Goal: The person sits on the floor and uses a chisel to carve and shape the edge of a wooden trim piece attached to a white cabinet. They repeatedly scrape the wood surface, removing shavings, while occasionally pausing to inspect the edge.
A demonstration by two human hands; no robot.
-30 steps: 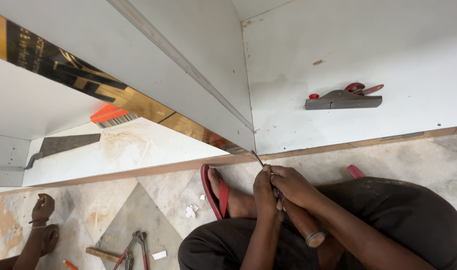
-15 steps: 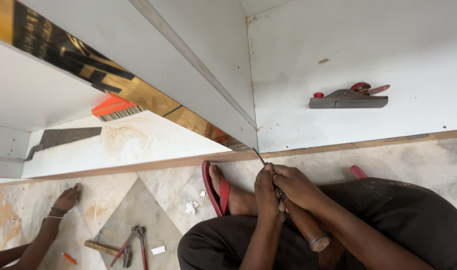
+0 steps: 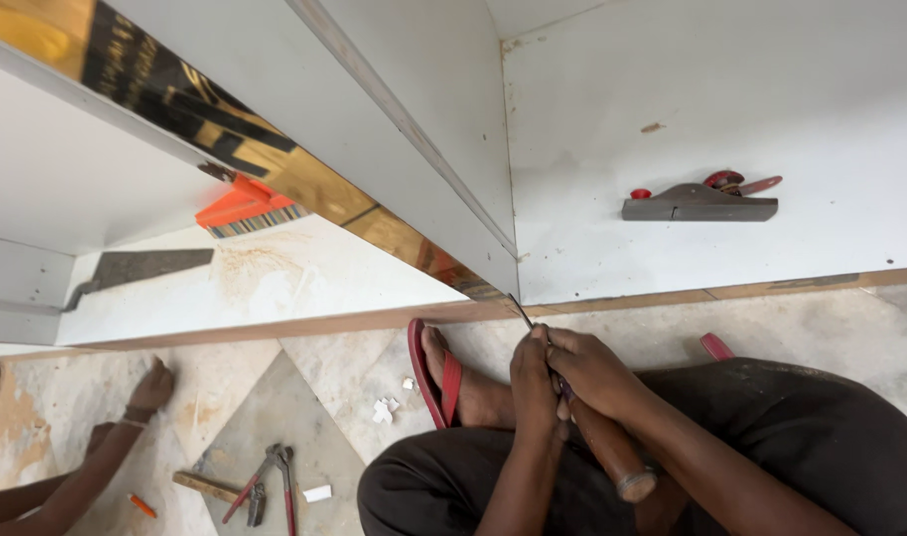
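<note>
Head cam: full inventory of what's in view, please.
hand plane: 1, grey with red knobs, on the white panel at right
hand saw: 1, dark blade, on the white panel at left
orange block: 1, orange, under the gold strip
gold strip: 1, mirrored gold, along the cabinet edge
pliers: 1, red handles, on the floor
hammer: 1, wooden handle, beside the pliers
co-worker's hand: 1, lower left, on the floor
chisel: 1, wooden handle, tip at the cabinet's bottom corner
sandal: 1, red, on the person's foot
left hand: gripping the chisel
right hand: gripping the chisel
</note>
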